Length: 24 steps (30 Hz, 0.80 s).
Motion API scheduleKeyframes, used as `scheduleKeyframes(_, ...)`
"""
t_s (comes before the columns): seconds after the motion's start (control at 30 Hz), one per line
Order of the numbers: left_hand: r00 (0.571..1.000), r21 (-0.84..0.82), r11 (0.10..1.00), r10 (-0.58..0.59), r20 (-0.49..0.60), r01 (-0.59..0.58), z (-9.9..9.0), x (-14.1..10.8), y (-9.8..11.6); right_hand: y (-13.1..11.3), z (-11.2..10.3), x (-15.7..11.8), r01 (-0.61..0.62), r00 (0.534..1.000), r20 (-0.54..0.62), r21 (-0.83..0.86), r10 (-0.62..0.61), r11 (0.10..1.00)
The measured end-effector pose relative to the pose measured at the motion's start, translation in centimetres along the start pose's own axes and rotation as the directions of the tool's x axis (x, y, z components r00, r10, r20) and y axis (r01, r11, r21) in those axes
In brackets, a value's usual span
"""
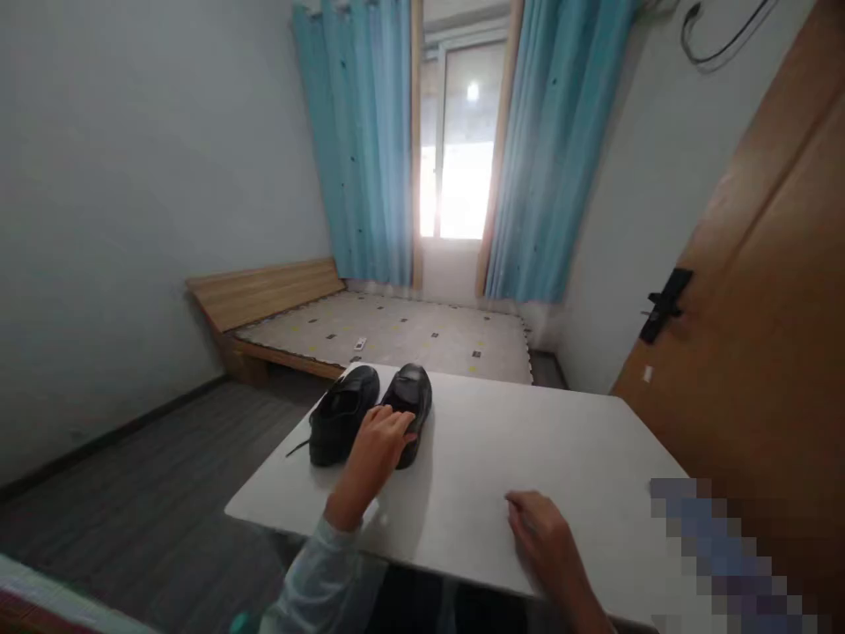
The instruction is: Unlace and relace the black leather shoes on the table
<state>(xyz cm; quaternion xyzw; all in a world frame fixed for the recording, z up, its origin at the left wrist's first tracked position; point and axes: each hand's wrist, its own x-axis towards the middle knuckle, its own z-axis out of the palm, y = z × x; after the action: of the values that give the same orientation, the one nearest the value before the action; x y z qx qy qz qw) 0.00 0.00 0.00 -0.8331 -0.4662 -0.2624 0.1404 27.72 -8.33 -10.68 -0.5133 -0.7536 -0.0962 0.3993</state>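
Note:
A pair of black shoes stands side by side at the left of the white table (pixel 502 449), toes pointing to the far edge. My left hand (pixel 379 438) is over the right-hand shoe (pixel 410 387), its fingers bent and closed on the rim of the opening. Part of that shoe is hidden behind the hand. The left-hand shoe (pixel 343 414) sits just beside it, and a loose lace trails from it onto the tabletop. My right hand (pixel 542 527) rests at the near edge of the table with curled fingers, apart from the shoes, and nothing shows in it.
Beyond the table is a low wooden bed (pixel 264 299) with a patterned mattress (pixel 409 330), on which a small white object (pixel 360 343) lies. Blue curtains (pixel 363 141) flank a bright window. A brown door (pixel 745 308) with a black handle is on the right; a pixelated patch covers the lower right.

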Motion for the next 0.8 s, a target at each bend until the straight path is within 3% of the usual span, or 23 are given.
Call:
scheduleKeyframes(0.2,0.996,-0.062,0.997,0.044,-0.075,-0.048,1.0,0.3,4.1,0.1,-0.7,0.0,-0.043,0.999,-0.007,-0.028,0.043,0.999)
scheduleKeyframes(0.5,0.991,-0.179,0.980,0.063,-0.115,-0.084,3.6,0.5,11.9,0.5,-1.0,-0.3,-0.265,0.963,-0.066,-0.035,0.263,0.964)
scheduleKeyframes(0.8,0.991,-0.251,0.965,0.042,-0.125,-0.073,6.0,0.3,16.2,0.0,-1.5,0.1,-0.367,0.913,-0.182,0.021,0.364,0.930)
